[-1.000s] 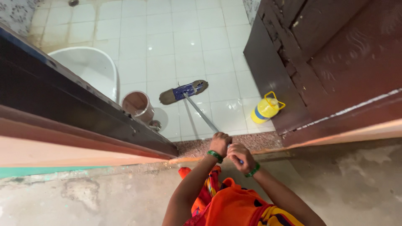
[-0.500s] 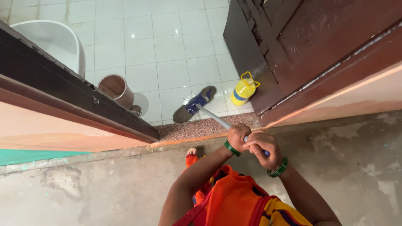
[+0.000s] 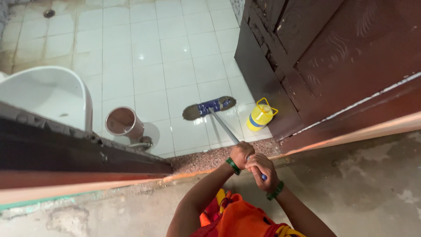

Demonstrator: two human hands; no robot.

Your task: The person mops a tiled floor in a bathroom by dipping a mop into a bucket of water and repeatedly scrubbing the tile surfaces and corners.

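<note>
Mopping in hand: left hand (image 3: 241, 153) and right hand (image 3: 262, 169) both grip the mop (image 3: 209, 107), its head on the tiled floor (image 3: 175, 52) near the yellow bottle (image 3: 260, 116).

Beyond the hands, a white tiled floor (image 3: 175, 48) stretches away, stained brownish toward a small drain (image 3: 49, 13) in the far left corner. To the far left of the hands stands a white toilet bowl (image 3: 48, 94), and just beside it, nearer the hands, a round metal bucket (image 3: 124, 121). Ahead and slightly right of the hands sits a yellow plastic jug (image 3: 260, 116) with a handle, close against a dark brown wooden door (image 3: 333, 57). Bare grey concrete floor (image 3: 364, 188) lies to the hands' right.
</note>
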